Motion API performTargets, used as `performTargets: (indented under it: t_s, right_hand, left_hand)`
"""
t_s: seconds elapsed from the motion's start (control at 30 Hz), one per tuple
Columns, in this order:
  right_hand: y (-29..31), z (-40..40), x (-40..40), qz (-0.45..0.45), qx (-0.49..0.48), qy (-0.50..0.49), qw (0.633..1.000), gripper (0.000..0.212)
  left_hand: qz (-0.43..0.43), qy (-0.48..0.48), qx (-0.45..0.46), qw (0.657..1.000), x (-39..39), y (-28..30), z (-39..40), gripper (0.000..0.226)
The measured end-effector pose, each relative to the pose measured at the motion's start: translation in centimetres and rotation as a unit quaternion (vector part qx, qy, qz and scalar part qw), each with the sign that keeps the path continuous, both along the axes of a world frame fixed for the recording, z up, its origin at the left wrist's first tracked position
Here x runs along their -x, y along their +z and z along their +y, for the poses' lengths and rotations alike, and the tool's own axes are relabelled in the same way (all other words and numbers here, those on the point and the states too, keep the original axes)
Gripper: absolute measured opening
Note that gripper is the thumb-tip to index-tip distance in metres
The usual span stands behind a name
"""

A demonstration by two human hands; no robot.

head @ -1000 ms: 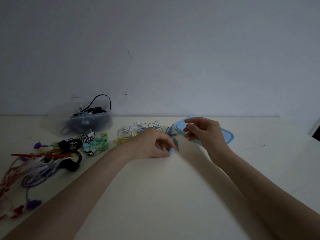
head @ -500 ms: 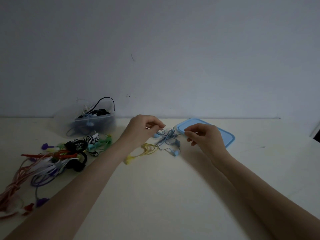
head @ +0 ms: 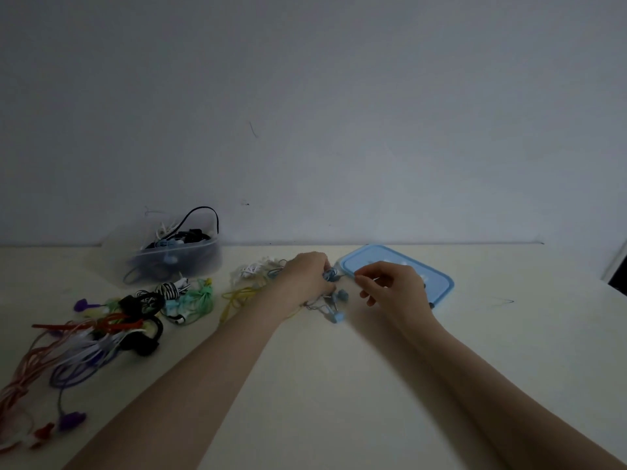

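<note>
Blue earphones [head: 340, 296] — coil gripped by left hand [head: 305, 278], right hand [head: 390, 286] just beside.

The left hand [head: 305, 279] covers most of the coiled blue earphones [head: 342, 295], and its fingertips are out of sight. The cord is too thin to trace to the right hand [head: 393, 290], which hides part of the blue lid [head: 437, 283]. Pink cables [head: 20, 385] run off the left edge. Both forearms are cut off at the bottom edge. The contents of the plastic box [head: 190, 259] are too murky to make out.
</note>
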State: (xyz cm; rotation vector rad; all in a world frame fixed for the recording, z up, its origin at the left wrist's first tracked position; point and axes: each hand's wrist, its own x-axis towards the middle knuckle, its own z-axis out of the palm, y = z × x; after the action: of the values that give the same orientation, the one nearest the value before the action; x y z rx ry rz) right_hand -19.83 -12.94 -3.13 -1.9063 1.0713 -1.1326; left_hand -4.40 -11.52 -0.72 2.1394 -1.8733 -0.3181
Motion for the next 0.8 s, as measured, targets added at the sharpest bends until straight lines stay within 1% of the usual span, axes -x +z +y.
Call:
performTargets:
  t_s: [0.07, 0.13, 0.2, 0.27, 0.33, 0.43, 0.5, 0.57, 0.63, 0.7, 0.73, 0.8]
  right_hand:
    - [0.0, -0.1, -0.1, -0.002, 0.002, 0.002, 1.000, 0.008]
    - [0.0, -0.1, -0.2, -0.006, 0.002, 0.004, 1.000, 0.010]
    - [-0.1, -0.2, -0.3, -0.006, -0.004, 0.010, 1.000, 0.010]
    - [-0.1, -0.3, -0.4, -0.008, -0.011, 0.014, 1.000, 0.009]
    - [-0.1, -0.3, -0.5, -0.012, -0.017, 0.015, 1.000, 0.008]
    - [0.0, -0.4, -0.4, -0.017, -0.027, 0.013, 0.999, 0.006]
    - [0.0, -0.4, -0.3, -0.019, -0.038, 0.014, 0.999, 0.009]
    - [0.1, -0.3, -0.3, -0.044, -0.060, 0.021, 0.997, 0.012]
    - [0.4, -0.1, -0.4, -0.081, -0.083, 0.034, 0.993, 0.015]
    - [0.7, 0.1, -0.5, -0.120, -0.125, 0.068, 0.982, 0.018]
    - [0.9, 0.3, -0.6, -0.150, -0.166, 0.102, 0.969, 0.018]
    - [1.3, 0.6, -0.6, -0.222, -0.262, 0.179, 0.922, 0.017]
  left_hand:
    - [0.067, -0.008, 0.025, 0.997, -0.5, 0.3, 0.4, 0.035]
    - [0.112, -0.026, 0.103, 0.988, -0.9, 0.6, 1.0, 0.035]
    - [0.146, -0.048, 0.162, 0.975, -1.4, 0.9, 1.7, 0.041]
    - [0.200, -0.061, 0.179, 0.961, -1.8, 1.4, 2.3, 0.045]
    - [0.293, -0.061, 0.173, 0.938, -1.8, 1.9, 2.9, 0.045]
    - [0.435, -0.047, 0.169, 0.883, -1.3, 3.1, 3.7, 0.036]
    - [0.538, -0.035, 0.158, 0.827, -1.0, 3.9, 4.1, 0.031]
    - [0.628, -0.040, 0.133, 0.766, -0.8, 4.5, 4.3, 0.027]
    - [0.678, -0.071, 0.110, 0.724, -0.8, 5.1, 4.6, 0.025]
    - [0.699, -0.101, 0.100, 0.701, -0.5, 5.6, 4.7, 0.024]
    - [0.706, -0.111, 0.102, 0.692, -0.3, 5.8, 4.7, 0.023]
    - [0.718, -0.123, 0.109, 0.676, 0.4, 5.9, 4.6, 0.023]
